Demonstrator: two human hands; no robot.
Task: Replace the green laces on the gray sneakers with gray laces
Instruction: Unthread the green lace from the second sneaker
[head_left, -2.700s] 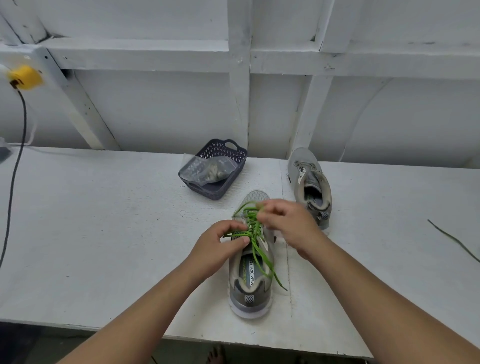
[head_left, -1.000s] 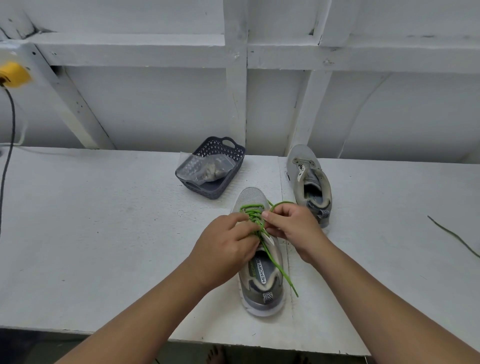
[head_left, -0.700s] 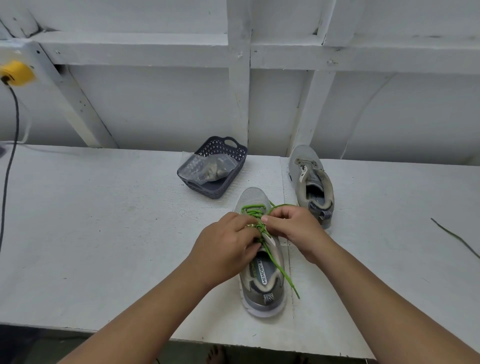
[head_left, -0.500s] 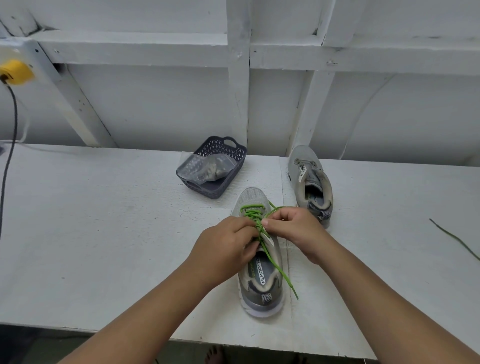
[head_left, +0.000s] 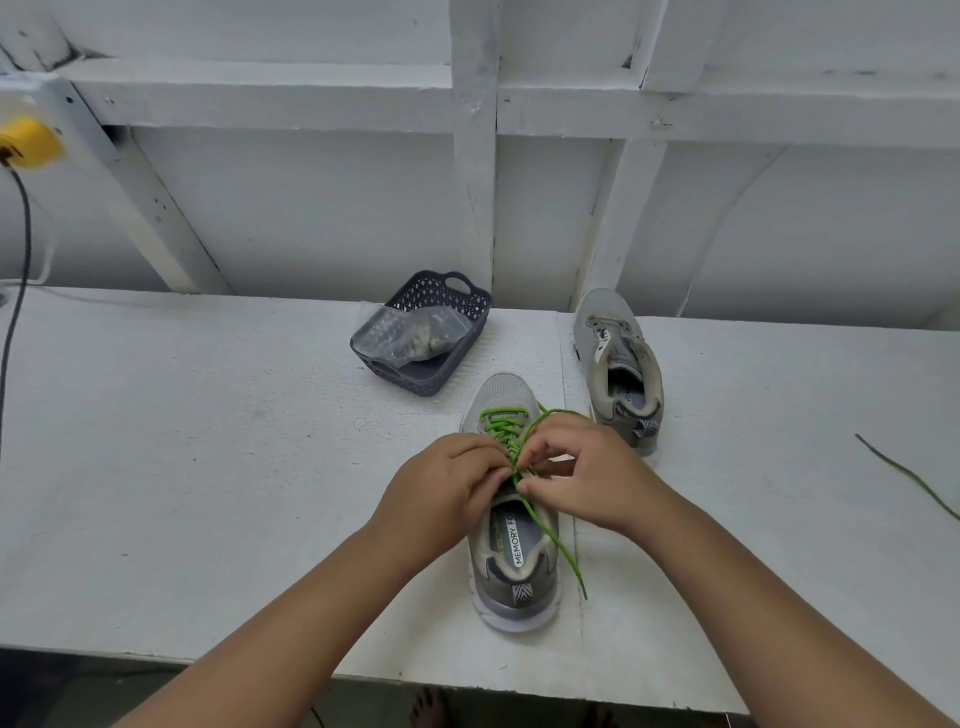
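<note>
Both hands, left (head_left: 441, 499) and right (head_left: 587, 475), fingers pinching the green lace (head_left: 506, 431) on the frame-centre sneaker (head_left: 511, 561), have worked lower since 2.7s ago: unlacing ongoing, gray laces untouched

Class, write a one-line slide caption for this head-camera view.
Both hands, left hand and right hand, work the green lace on the near gray sneaker.

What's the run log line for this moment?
step: unlacing | hands: both on green lace | near sneaker | far sneaker: unlaced

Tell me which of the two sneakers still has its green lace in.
The near sneaker under both hands, green lace threaded; the far sneaker has none.
</note>
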